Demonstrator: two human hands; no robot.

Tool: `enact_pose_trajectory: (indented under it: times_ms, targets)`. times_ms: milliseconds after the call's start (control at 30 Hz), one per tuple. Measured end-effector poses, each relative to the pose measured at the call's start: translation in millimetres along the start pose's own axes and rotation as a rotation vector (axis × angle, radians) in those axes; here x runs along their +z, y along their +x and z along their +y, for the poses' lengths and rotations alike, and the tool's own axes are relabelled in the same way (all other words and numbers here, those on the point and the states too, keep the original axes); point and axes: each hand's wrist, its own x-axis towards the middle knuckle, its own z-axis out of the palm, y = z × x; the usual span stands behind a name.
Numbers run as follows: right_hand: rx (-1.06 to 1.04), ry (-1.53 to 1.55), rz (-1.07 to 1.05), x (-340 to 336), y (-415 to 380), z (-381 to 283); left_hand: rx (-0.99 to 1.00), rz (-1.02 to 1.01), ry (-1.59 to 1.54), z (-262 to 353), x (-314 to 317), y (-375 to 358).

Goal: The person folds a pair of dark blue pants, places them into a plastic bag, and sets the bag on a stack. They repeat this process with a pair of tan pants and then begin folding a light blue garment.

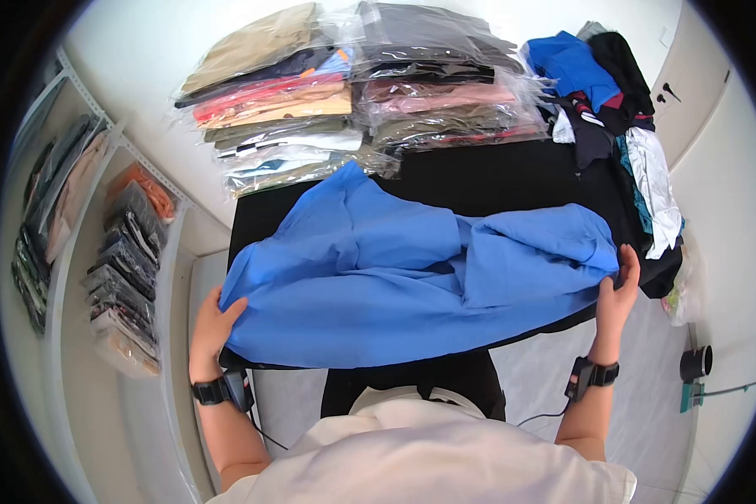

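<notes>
A blue cloth garment (344,311) lies spread lengthwise over the black-covered table, with loose folds along its middle. Its upper left part rises to a point, and a bunched, folded-over section lies at the right. My left hand (214,328) grips the garment's left end, thumb on top and the other fingers partly hidden by the cloth. At the opposite end, my right hand (619,290) has the right edge between thumb and fingers. Both wrists wear black strapped devices with cables.
Plastic-bagged folded clothes stand in two stacks, a left stack (277,109) and a right stack (445,76), at the table's back. Loose clothes (571,71) are heaped at the back right, some hanging over the edge. Shelves (113,244) with bagged garments line the left wall.
</notes>
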Motion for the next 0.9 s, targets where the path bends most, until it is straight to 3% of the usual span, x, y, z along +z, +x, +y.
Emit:
enact_pose_trajectory:
  times_ms: [67, 100, 133, 200, 233, 333, 467, 567, 600, 667, 700, 733, 800, 867, 900]
  targets:
    - [-0.494, -0.589, -0.147, 14.3, -9.3, -71.8, 0.036, 0.013, 0.025, 9.5, 12.3, 7.1]
    - [-0.523, -0.556, -0.287, 18.9, -11.3, -85.1, 0.074, 0.01, 0.054, 9.6, 14.9, 12.4]
    - [-0.527, -0.549, -0.291, 27.3, -15.3, -94.9, 0.071, 0.018, 0.055, 2.6, 16.8, 20.5]
    - [-0.26, -0.381, -0.502, 43.2, -18.5, -108.5, 0.148, 0.041, 0.13, 7.0, 24.9, 32.0]
    - [-0.179, -0.435, -0.543, 49.2, -14.7, -108.0, 0.093, -0.03, 0.098, 22.4, 26.5, 26.5]
    - [-0.28, -0.56, -0.66, 65.2, -7.3, -90.8, 0.044, -0.127, 0.005, 21.2, 28.6, 29.0]
    - [-0.353, -0.451, -0.862, 69.4, 19.0, -70.6, 0.044, -0.012, -0.246, 22.0, 12.4, 21.6]
    - [-0.227, -0.473, -0.632, 56.9, 44.7, -76.1, 0.057, 0.106, -0.474, 26.4, -10.5, 13.3]
    - [-0.101, -0.288, -0.502, 49.8, 58.5, -67.2, 0.056, 0.106, -0.475, 27.7, -19.8, 11.4]
    - [-0.088, -0.171, -0.229, 20.0, 98.2, -30.5, 0.088, 0.359, -0.494, 20.9, -45.3, 13.2]
    - [-0.005, -0.119, -0.117, 3.8, 113.1, -18.8, 0.107, 0.411, -0.535, 9.9, -59.1, 17.0]
    - [-0.066, -0.123, -0.002, -13.5, 129.0, 2.6, 0.126, 0.462, -0.576, -4.7, -73.3, 21.1]
    - [-0.035, -0.057, 0.113, -34.0, 139.0, 34.9, 0.079, 0.499, -0.6, -46.6, -97.1, 29.8]
    - [0.031, -0.267, 0.092, -47.6, 133.5, 55.6, 0.044, 0.554, -0.229, -94.6, -111.9, 38.4]
    - [0.064, -0.334, 0.057, -50.6, 129.0, 65.0, 0.045, 0.543, -0.229, -95.1, -107.9, 33.4]
